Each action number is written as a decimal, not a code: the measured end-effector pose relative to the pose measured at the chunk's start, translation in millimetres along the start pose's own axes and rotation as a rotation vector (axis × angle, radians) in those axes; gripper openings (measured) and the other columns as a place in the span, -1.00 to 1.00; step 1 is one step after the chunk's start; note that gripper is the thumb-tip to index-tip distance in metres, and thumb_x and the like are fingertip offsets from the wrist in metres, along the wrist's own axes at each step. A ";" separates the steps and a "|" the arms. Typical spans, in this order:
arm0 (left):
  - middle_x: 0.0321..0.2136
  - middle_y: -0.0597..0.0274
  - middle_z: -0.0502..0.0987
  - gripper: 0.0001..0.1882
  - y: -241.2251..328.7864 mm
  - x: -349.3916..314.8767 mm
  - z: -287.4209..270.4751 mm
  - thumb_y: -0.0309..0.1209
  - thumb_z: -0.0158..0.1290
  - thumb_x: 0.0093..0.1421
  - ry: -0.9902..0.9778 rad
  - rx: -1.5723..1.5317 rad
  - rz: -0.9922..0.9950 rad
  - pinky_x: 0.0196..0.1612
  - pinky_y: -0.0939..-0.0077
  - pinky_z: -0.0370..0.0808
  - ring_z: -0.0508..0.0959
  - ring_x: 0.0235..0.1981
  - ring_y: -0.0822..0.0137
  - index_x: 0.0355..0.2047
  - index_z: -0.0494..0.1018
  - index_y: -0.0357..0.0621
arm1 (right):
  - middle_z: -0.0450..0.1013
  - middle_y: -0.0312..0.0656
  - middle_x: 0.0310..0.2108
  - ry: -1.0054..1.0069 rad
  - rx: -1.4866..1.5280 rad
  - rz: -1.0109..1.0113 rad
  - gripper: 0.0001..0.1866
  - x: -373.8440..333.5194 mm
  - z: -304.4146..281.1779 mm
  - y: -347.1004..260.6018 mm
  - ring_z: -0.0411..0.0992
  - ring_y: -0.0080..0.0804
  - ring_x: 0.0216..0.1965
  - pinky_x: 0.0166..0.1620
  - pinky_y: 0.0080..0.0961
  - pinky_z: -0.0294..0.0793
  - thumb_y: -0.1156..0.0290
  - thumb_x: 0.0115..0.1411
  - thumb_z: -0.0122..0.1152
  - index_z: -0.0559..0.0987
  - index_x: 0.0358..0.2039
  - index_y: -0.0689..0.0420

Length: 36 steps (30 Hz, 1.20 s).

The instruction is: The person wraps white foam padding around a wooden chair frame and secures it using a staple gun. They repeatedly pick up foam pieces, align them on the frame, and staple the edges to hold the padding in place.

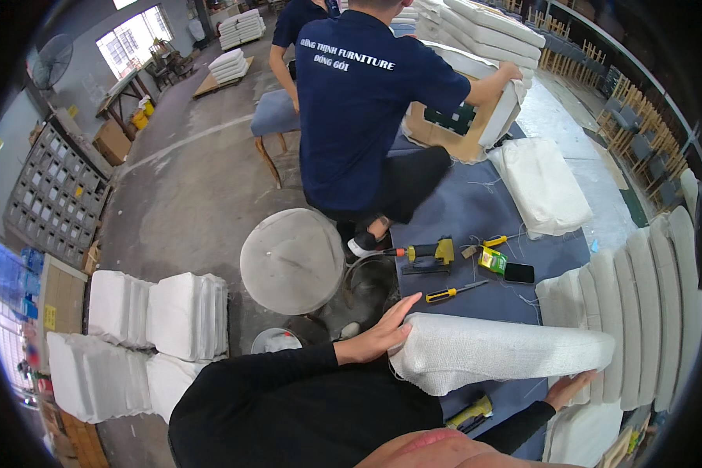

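Observation:
A white fabric-covered seat cushion is held tilted up on its side in front of me. My left hand presses on its left end, thumb and fingers along the edge. Under its right end, my right hand grips the lower corner; part of its fingers is hidden. Beyond the cushion, on the blue-grey covered work surface, lie a yellow-and-black screwdriver, a yellow staple gun, a small green box and a black phone. Another yellow staple gun lies below the cushion.
A row of pale cushions stands close on the right. White cushion stacks sit at left, near a round grey stool. Ahead, a co-worker handles an open-backed cushion frame; a second person stands behind. A white cushion lies nearby.

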<state>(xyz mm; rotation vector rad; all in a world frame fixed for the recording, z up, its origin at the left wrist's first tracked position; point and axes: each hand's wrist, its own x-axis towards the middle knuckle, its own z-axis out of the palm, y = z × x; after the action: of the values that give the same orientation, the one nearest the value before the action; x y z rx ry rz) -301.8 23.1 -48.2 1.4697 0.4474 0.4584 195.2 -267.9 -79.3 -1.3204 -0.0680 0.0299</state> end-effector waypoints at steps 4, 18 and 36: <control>0.70 -0.03 -0.21 -0.13 -9.7 19.9 16.4 0.22 -0.40 0.66 -0.046 -0.278 -0.049 0.68 0.07 -0.19 -0.25 0.72 0.06 0.71 -0.22 -0.08 | 0.05 -0.08 0.67 0.058 0.293 0.247 -0.04 9.1 -9.2 24.3 0.09 -0.07 0.64 0.62 -0.08 0.12 -0.33 0.51 0.11 0.12 0.68 -0.04; 0.53 -0.07 0.29 -0.11 126.8 101.0 32.7 0.05 0.21 0.43 -0.280 0.103 0.236 0.56 0.04 0.21 0.33 0.50 -0.06 0.61 0.19 -0.06 | -0.03 -0.06 0.70 -0.071 -0.082 -0.138 -0.14 62.9 -17.1 6.5 -0.02 -0.14 0.68 0.65 -0.14 -0.06 -0.07 0.64 0.02 -0.03 0.71 0.06; 0.34 -0.22 0.49 0.01 152.3 170.0 21.0 -0.20 0.56 0.02 -0.149 0.999 0.554 0.44 0.11 0.42 0.48 0.39 -0.19 0.43 0.37 -0.30 | 0.37 0.12 0.40 -0.009 -1.137 -0.052 -0.06 -281.4 -117.6 224.3 0.24 0.09 0.51 0.54 -0.04 0.22 0.43 0.14 0.52 0.33 0.53 0.16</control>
<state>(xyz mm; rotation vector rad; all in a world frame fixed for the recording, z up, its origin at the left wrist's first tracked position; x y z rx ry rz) -151.6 106.4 103.5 2.6047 0.1195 0.5858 -73.9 -343.1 -334.8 -2.4538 -0.1373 -0.0583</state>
